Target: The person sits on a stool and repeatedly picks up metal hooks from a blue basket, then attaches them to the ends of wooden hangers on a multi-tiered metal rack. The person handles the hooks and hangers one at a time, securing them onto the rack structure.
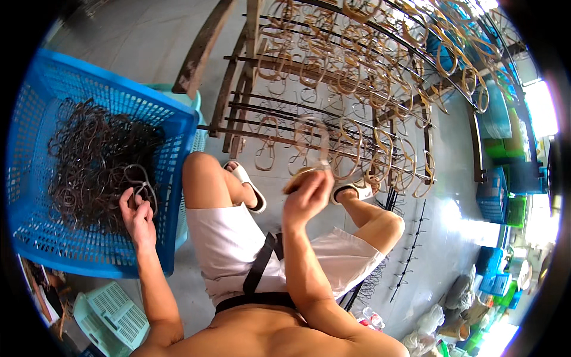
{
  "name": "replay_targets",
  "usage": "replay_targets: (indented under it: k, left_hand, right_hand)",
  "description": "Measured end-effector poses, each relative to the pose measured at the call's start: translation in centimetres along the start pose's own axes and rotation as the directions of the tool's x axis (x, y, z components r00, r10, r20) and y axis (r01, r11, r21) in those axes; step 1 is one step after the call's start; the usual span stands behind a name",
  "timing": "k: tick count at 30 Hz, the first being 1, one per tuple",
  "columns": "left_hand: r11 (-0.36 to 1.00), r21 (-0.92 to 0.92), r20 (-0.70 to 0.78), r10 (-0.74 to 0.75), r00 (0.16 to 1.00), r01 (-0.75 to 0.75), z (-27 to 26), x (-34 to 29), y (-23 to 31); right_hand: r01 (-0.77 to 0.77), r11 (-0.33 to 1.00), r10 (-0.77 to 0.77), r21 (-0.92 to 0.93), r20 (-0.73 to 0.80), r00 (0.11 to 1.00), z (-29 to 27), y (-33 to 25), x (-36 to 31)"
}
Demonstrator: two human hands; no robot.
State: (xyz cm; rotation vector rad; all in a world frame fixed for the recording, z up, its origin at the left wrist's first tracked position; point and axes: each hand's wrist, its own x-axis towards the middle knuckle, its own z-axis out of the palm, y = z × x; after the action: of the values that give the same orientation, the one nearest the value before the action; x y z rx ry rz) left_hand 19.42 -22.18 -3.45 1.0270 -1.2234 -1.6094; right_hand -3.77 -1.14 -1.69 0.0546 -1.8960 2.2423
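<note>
My left hand (138, 221) reaches over the pile in a blue basket (110, 72), its bent fingers closed at a pale grey looped piece (144, 178) that stands out from the pile. The pile (83, 160) is a tangle of dark, thin loops. Between my knees, my right hand (310, 196) is closed around a tan looped piece (321, 143), blurred above the fingers. A brown part (297, 178) shows beside those fingers; its kind is unclear. In front, similar tan loops (351, 77) hang in rows on the dark rods of a rack.
The rack's wooden post (202, 50) rises just beyond the basket. A pale green crate (113, 309) lies at lower left. Thin dark rods with short prongs (410, 250) lie on the floor at right. Blue crates (492, 199) and plastic bags (429, 321) line the right side.
</note>
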Motion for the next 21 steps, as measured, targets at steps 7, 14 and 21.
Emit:
replay_targets:
  k: [7,14,21]
  left_hand:
    - [0.987,-0.106,0.027,-0.122,0.992,0.124,0.1,0.4,-1.0]
    - [0.916,0.398,0.062,-0.081,0.995,0.050,-0.3,0.1,-2.7]
    - [0.850,0.527,0.133,-0.082,0.988,0.000,1.0,0.3,-3.0]
  right_hand:
    - [-0.080,0.990,0.067,-0.120,-0.113,0.991,0.6,3.2,2.7]
    - [-0.210,0.966,0.218,0.148,-0.038,0.975,1.0,3.0,3.0]
    - [-0.174,0.978,0.182,0.112,-0.067,0.981,1.8,2.8,2.6]
